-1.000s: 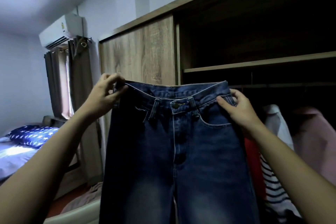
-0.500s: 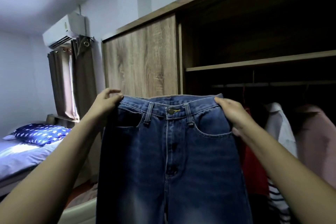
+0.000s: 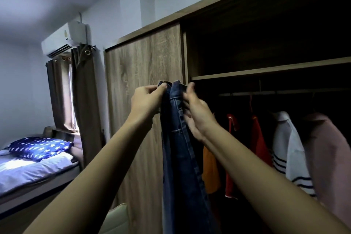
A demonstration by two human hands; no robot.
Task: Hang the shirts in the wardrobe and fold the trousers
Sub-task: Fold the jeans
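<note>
Now, line by line:
Jeans (image 3: 179, 150): blue denim, folded lengthwise with the two waistband ends brought together; held up at the centre of view, hanging straight down past the bottom edge.
Left hand (image 3: 146, 99): raised at about 11 o'clock of the jeans' top, fingers and thumb pinched onto the left waistband end; grip narrow, closed on the denim.
Right hand (image 3: 196, 112): at about 2 o'clock of the jeans' top, fingers curled around the right waistband end, palm against the cloth; also closed on the jeans.
Hands to each other: nearly together, only the doubled waistband between them.
Wardrobe (image 3: 266, 70): dark and open at 3 o'clock; shelf board across the upper part, rail (image 3: 284, 92) just beneath.
Wardrobe door (image 3: 142, 91): wood-grain panel right behind the left hand, at 12 o'clock of the forearm.
Shirts on the rail: orange shirt (image 3: 210, 171) nearest the jeans, then red shirt (image 3: 258, 142), white shirt with dark stripes (image 3: 290, 150), pink shirt (image 3: 330, 154) at the far right.
Bed (image 3: 28, 173): at 9 o'clock, pale sheet, with a blue star-print pillow (image 3: 39, 147) on top.
Curtains (image 3: 83, 100): brown, between bed and wardrobe door.
Air conditioner (image 3: 64, 42): white, on the wall at 10 o'clock, above the curtains.
</note>
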